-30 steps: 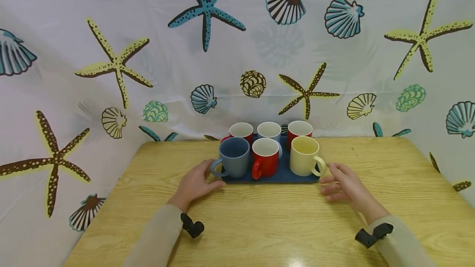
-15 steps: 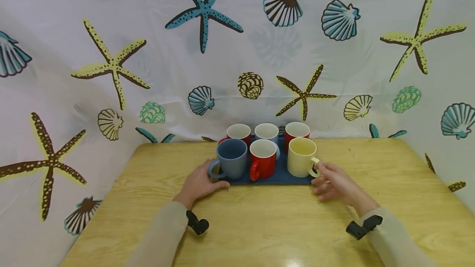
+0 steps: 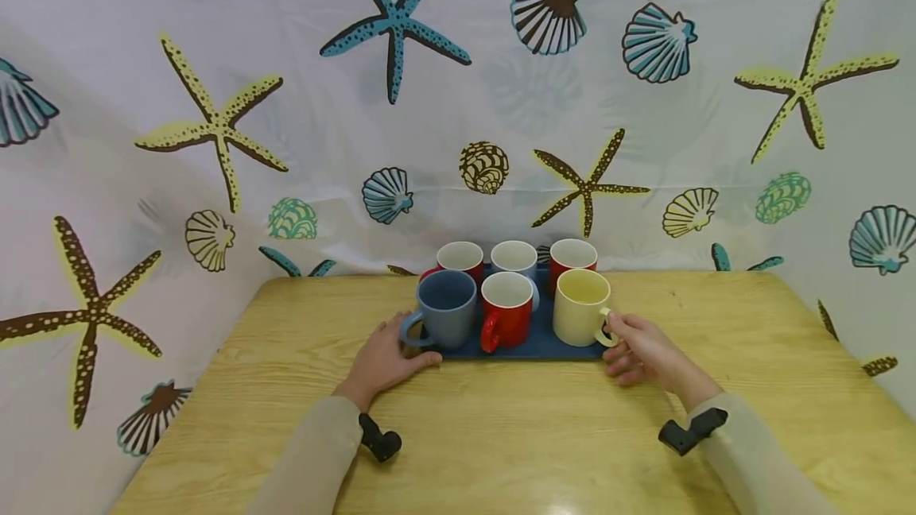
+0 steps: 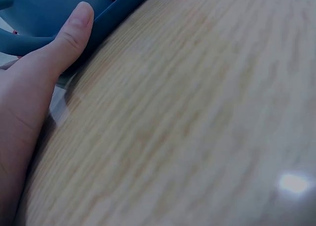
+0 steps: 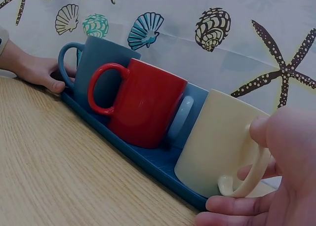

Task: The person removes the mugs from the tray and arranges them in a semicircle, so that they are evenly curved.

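Note:
A blue tray (image 3: 533, 350) carries several mugs in two rows. In the front row stand a blue mug (image 3: 448, 312), a red mug (image 3: 506, 312) and a cream-yellow mug (image 3: 576, 312). My left hand (image 3: 382, 362) grips the tray's left end, its thumb on the front rim in the left wrist view; its other fingers are mostly hidden. At the right, my right hand (image 3: 651, 354) pinches the yellow mug's handle (image 5: 254, 176). Its thumb is at the handle's top and a finger passes through the loop, while lower fingers lie by the tray's corner. All front mugs stand upright.
Behind the front row are a red mug (image 3: 459, 257), a light-blue mug (image 3: 514, 254) and another red mug (image 3: 572, 254), all white inside. The wooden table (image 3: 529, 427) reaches back to a patterned cloth (image 3: 429, 118) hanging close behind the tray.
My right hand has moved left from beside the yellow mug and taken hold of its handle. My left hand has shifted slightly right, its thumb now on the tray's front rim.

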The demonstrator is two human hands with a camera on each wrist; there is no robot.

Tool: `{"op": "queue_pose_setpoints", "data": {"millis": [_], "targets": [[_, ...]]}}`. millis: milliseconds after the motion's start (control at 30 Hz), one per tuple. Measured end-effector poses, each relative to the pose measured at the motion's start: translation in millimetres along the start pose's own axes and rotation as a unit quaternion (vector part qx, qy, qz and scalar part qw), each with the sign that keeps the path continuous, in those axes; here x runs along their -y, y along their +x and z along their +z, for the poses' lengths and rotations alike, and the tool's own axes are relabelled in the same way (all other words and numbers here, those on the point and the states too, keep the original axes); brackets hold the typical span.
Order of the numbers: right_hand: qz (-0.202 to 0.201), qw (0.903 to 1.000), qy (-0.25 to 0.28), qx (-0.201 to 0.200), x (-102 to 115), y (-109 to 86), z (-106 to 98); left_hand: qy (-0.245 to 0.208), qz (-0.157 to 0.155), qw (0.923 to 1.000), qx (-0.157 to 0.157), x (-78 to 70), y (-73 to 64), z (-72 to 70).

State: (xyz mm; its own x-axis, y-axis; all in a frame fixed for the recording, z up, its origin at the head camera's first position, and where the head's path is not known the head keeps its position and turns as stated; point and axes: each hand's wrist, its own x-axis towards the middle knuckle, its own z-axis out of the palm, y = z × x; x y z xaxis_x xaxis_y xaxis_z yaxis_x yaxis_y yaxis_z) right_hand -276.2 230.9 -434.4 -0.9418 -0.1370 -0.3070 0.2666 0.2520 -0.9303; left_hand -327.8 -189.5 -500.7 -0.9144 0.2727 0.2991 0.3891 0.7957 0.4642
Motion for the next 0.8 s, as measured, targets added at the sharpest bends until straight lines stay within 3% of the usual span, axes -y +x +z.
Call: {"op": "queue_pose_setpoints", "data": {"millis": [133,800], "targets": [[-0.005,1.0,-0.002,-0.001,-0.8,0.4,-1.3,0.0,0.009,1.0,0.0,-2.1,-0.4,0.0],[-0.009,0.9988,0.019,-0.044,3.1,-0.6,4.2,0.014,-0.009,0.9998,0.015,4.4,-1.6,2.7]]}}
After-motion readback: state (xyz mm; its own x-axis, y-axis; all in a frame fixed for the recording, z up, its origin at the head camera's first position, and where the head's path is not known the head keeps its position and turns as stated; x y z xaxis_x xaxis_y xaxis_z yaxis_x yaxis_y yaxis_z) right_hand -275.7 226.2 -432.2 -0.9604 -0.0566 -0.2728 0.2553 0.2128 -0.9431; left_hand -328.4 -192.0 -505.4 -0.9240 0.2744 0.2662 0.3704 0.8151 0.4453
